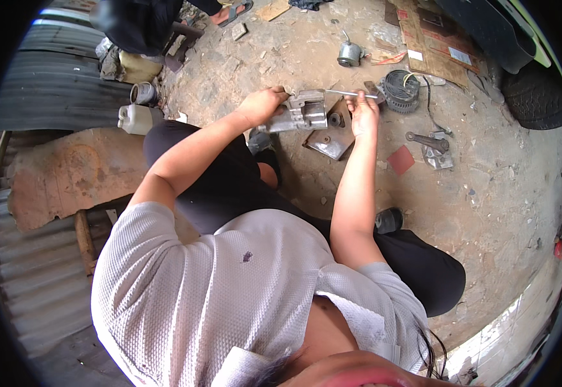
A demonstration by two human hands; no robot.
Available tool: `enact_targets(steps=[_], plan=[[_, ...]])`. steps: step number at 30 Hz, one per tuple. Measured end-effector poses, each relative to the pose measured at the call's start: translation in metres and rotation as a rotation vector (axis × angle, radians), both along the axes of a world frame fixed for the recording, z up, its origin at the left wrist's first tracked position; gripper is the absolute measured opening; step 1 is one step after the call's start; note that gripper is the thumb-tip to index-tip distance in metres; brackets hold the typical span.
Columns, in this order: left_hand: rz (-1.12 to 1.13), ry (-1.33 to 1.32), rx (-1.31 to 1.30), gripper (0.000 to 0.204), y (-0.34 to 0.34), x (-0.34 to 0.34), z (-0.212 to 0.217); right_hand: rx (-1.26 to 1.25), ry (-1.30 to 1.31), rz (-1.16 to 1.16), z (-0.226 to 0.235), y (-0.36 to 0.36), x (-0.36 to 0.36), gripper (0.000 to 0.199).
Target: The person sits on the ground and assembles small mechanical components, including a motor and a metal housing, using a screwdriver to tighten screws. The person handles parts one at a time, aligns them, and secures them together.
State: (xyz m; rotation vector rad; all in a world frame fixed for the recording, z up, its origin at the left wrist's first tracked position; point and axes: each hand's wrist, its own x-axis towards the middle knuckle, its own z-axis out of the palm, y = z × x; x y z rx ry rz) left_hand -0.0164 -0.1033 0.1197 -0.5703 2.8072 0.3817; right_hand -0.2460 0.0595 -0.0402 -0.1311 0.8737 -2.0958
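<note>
Nearest in the view is the person's white knit shirt [216,284] and dark trousers [229,187], with both bare forearms reaching away over the knees toward the dirt floor [500,193]. The left hand [261,104] is wrapped around the left end of a grey cast-metal motor housing [300,113], fingers closed on it and holding it off the ground; the housing's long axis runs left to right across the view. The right hand [363,106] is closed around a thin metal rod [352,94], which also lies left to right, its left end meeting the top of the housing and its right end poking out past the fingers. So the housing sits between the two hands, gripped only by the left one, while the right hand lies just to its right and works along that same line. Under the housing a flat metal plate [329,140] rests on the floor. To the right lie a red square scrap [400,159] and a wrench [428,140]. Farther off are a round wound coil part [402,90], a small cylindrical motor [350,53], flattened cardboard [435,39] and, at the far right, a tyre [539,93].
</note>
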Motion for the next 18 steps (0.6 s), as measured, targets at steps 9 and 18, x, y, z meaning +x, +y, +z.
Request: enact_targets(steps=[9,18], plan=[[-0.34,0.165,-0.337,0.038,0.009,0.005,0.003,0.058,0.227,-0.011,0.006,0.014,-0.017,0.018],[-0.453,0.158,-0.354,0.038,0.007,0.006,0.0,0.194,0.665,0.145,0.045,0.009,-0.016,0.018]])
